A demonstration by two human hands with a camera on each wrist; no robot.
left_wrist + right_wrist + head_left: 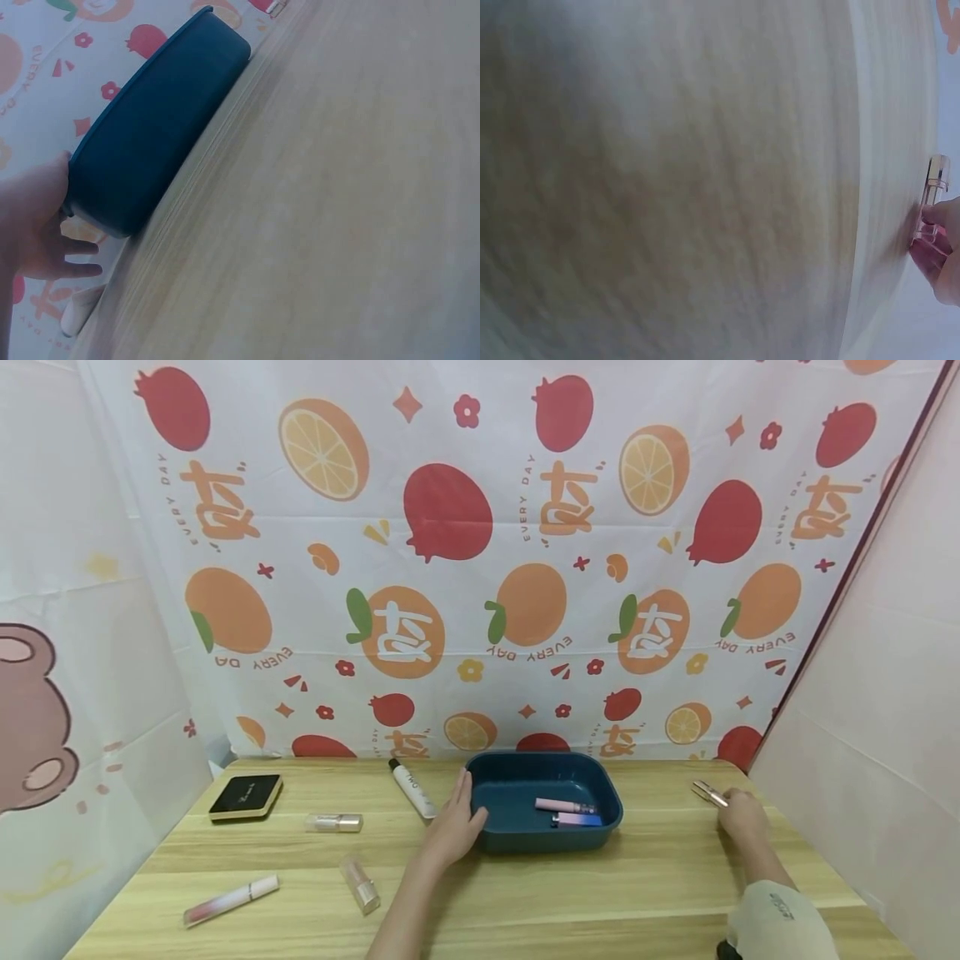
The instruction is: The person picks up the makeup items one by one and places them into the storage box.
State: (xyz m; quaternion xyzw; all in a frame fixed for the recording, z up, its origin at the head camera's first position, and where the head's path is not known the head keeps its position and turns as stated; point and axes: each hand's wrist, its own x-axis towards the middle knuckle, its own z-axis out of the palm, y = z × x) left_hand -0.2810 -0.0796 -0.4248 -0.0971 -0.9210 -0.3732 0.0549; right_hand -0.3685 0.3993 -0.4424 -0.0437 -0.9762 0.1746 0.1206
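Observation:
A dark blue rectangular bin [525, 842] stands at the back middle of the wooden table. My left hand [456, 822] rests against its left end, fingers fairly straight along the wall and thumb near the front corner. In the left wrist view two of its fingers stretch out beside the bin [157, 142]. Inside lie a pink tube [558, 806] and a pink-to-blue tube [577, 820]. At the far right my right hand [742, 818] pinches a slim, shiny rose-gold cosmetic item [708, 793] with its fingertips. Part of that item [937, 171] is hidden by the fingers.
Left of the bin lie a white squeeze tube [412, 789] with a black cap, a black compact [246, 797], a clear-and-gold lipstick tube [334, 822], another such tube [361, 885] and a lip gloss [231, 900]. A fruit-print curtain [450, 610] hangs behind the table.

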